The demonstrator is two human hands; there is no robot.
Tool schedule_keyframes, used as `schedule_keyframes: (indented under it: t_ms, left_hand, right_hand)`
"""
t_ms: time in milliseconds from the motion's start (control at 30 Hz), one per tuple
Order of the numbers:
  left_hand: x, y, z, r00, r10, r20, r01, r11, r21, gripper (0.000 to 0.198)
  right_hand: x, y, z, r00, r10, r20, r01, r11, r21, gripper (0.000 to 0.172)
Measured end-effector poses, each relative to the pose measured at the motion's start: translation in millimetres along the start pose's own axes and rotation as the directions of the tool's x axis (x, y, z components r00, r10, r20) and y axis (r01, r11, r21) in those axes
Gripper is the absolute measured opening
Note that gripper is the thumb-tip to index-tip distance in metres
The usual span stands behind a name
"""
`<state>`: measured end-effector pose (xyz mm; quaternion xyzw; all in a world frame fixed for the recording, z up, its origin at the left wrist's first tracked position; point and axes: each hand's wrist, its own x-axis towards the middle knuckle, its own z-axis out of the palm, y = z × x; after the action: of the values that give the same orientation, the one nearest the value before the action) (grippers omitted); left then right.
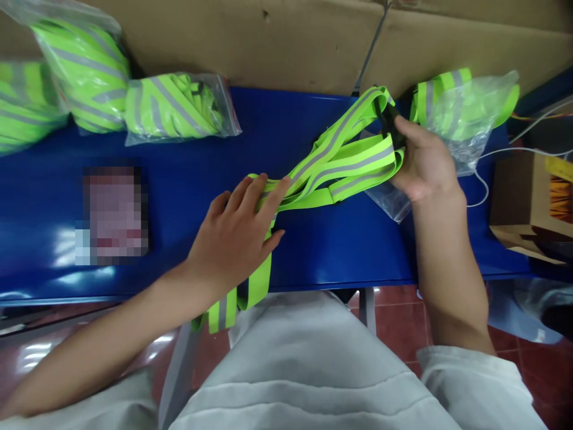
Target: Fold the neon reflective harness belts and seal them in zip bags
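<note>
A neon-yellow elastic reflective vest (344, 161), made of straps with grey stripes, stretches between my two hands over the blue table. My right hand (425, 158) is closed round its far right end, where a black buckle or strip shows by the thumb. Across the gathered straps on the left lies my left hand (239, 227), palm down, fingers extended and slightly apart. Loose strap ends hang below it over the table's front edge. Under the vest and beside my right hand, a clear plastic bag (391, 203) lies partly hidden.
Several bagged reflective vests (174, 110) sit at the back left, and another vest with a clear bag (461, 110) lies at the back right. A blurred-out rectangular item (116, 212) rests on the blue table (322, 251). At right are a white cable (486, 185) and an open cardboard box (514, 203). Cardboard cartons (250, 48) line the back.
</note>
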<state>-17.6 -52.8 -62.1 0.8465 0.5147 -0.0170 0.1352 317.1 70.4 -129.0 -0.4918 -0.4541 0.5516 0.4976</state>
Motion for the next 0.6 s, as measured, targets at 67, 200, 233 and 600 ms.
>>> schedule_keyframes:
  t_ms: [67, 200, 233, 600]
  left_hand:
    - [4, 5, -5.7, 1.0, 0.004, -0.022, -0.004, 1.0, 0.004, 0.077]
    - [38, 29, -10.6, 0.987, 0.098, -0.124, -0.102, 0.994, -0.031, 0.097]
    - [52, 36, -8.5, 0.982, 0.119, -0.146, -0.127, 0.991, -0.047, 0.102]
    - [104, 36, 30.6, 0.961, 0.199, -0.193, -0.235, 0.954, -0.186, 0.098]
  right_hand:
    - [3, 2, 1, 1.0, -0.027, -0.002, 0.027, 1.0, 0.004, 0.031]
    - [5, 1, 3, 1.0, 0.026, 0.013, -0.027, 0.999, 0.048, 0.033]
    - [3, -1, 3, 0.998, 0.06, 0.011, -0.06, 0.996, 0.058, 0.035]
    - [-37, -38, 32, 0.989, 0.147, -0.009, -0.145, 0.982, 0.123, 0.028]
